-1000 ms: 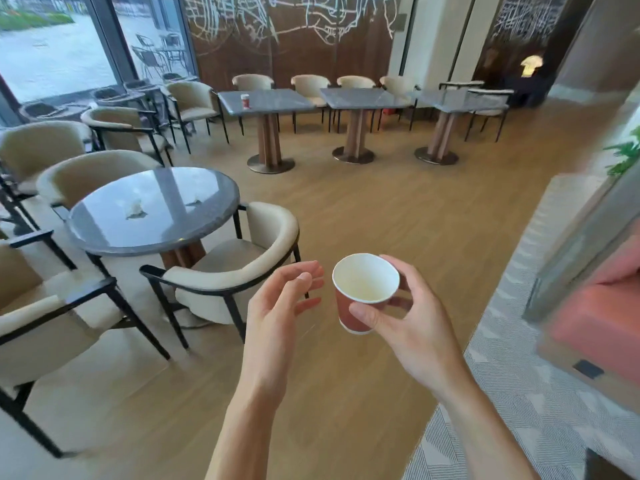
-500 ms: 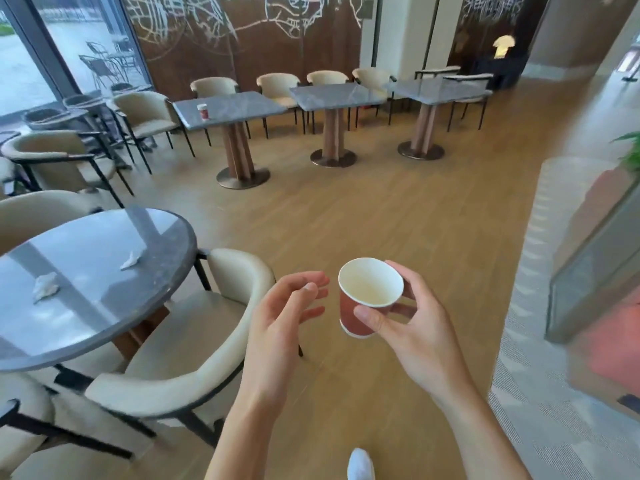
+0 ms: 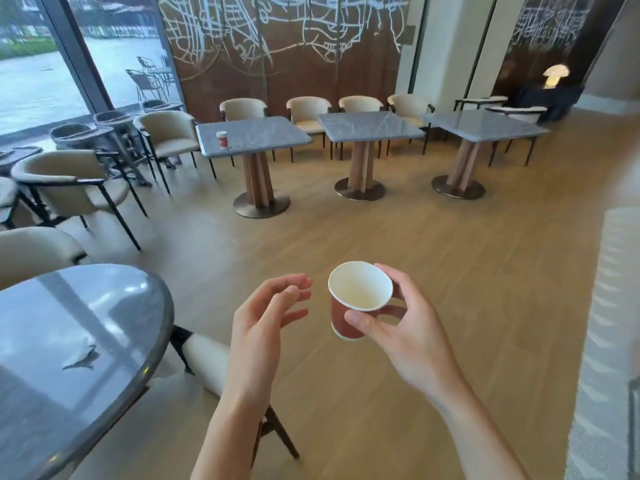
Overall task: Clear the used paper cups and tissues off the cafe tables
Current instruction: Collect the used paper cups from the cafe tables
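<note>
My right hand (image 3: 405,327) grips an empty red paper cup (image 3: 353,299) with a white inside, held upright over the wooden floor. Just left of the cup, my left hand (image 3: 263,317) is relaxed with loosely curved fingers and holds nothing. A crumpled white tissue (image 3: 83,356) lies on the round grey table (image 3: 52,393) at the lower left. A second red paper cup (image 3: 221,139) stands on the left edge of the nearest square grey table (image 3: 263,136) farther back.
A cream chair (image 3: 204,358) stands tucked at the round table, beside my left arm. Two more square tables (image 3: 370,128) (image 3: 485,124) line the back wall with cream chairs. More chairs (image 3: 69,185) stand at the left by the window. A patterned rug (image 3: 609,341) runs along the right.
I have walked forward and the round table has slid down to the lower left, with one tissue now out of view. Both hands keep the same pose, the cup still in my right.
</note>
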{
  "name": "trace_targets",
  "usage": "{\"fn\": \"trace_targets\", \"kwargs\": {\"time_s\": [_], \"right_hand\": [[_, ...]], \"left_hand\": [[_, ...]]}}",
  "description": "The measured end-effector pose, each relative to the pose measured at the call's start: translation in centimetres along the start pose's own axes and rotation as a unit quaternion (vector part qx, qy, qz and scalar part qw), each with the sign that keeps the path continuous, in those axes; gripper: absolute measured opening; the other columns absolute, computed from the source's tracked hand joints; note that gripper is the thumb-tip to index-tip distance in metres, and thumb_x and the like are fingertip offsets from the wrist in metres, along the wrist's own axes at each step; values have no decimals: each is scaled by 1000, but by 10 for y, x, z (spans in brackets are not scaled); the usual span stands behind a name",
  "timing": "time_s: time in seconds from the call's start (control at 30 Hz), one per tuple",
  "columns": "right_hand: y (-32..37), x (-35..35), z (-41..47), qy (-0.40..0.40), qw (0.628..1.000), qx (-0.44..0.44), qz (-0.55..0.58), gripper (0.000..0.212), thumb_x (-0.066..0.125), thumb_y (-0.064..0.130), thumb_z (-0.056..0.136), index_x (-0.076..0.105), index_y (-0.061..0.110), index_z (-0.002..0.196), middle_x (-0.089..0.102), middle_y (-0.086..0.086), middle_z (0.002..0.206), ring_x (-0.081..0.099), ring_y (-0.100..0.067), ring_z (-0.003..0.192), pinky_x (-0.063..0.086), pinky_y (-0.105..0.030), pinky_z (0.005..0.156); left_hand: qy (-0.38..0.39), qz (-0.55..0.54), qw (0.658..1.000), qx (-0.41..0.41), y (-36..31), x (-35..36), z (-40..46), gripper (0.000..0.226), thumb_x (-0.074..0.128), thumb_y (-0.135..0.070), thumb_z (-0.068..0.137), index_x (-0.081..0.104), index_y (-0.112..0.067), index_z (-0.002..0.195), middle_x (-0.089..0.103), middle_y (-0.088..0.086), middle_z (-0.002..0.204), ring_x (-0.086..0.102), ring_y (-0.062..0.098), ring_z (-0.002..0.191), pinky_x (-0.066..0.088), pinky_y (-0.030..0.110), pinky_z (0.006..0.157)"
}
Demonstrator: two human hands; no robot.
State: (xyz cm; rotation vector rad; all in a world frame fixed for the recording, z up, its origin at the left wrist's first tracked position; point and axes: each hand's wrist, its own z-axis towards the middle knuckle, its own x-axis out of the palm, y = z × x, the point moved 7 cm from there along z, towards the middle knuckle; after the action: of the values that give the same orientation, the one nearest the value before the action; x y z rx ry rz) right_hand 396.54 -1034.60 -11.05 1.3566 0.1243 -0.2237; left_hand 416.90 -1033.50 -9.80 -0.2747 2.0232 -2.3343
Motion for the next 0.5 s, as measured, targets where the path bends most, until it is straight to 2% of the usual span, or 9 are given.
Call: {"fn": "trace_targets", "kwargs": {"time_s": [0.13,0.27,0.37,0.5], "right_hand": [[-30,23,99,10,1000,-4,-10,67,90,32,73,56,36,130,64,20,122,65,-2,104,55,-23,86],[-49,52,213,17,999,-12,-25,69,90,37,72,55,36,131,64,18,124,64,0,106,55,-25,89],[-42,69,307,14,999,-25,-26,66,90,38,72,56,37,129,66,18,121,64,-1,106,56,-27,89],[-22,89,416,16,998,-62,-20,65,89,38,72,56,37,128,65,17,121,63,1,106,53,-19,84]], "left_hand": [[-24,-9,1000,-3,32,-1,102,25,50,-10,102,75,-11,106,76,2,109,70,21,107,55,47,95],[-28,-42,999,-2,52,6,220,26,56,-23,91,75,-11,105,76,4,110,70,22,108,55,49,95],[-14,-60,998,13,43,13,306,26,56,-23,93,75,-12,106,76,4,111,70,23,109,55,49,95],[-14,-60,997,46,18,14,406,26,54,-22,95,74,-12,109,75,5,113,69,24,111,54,47,93]]}}
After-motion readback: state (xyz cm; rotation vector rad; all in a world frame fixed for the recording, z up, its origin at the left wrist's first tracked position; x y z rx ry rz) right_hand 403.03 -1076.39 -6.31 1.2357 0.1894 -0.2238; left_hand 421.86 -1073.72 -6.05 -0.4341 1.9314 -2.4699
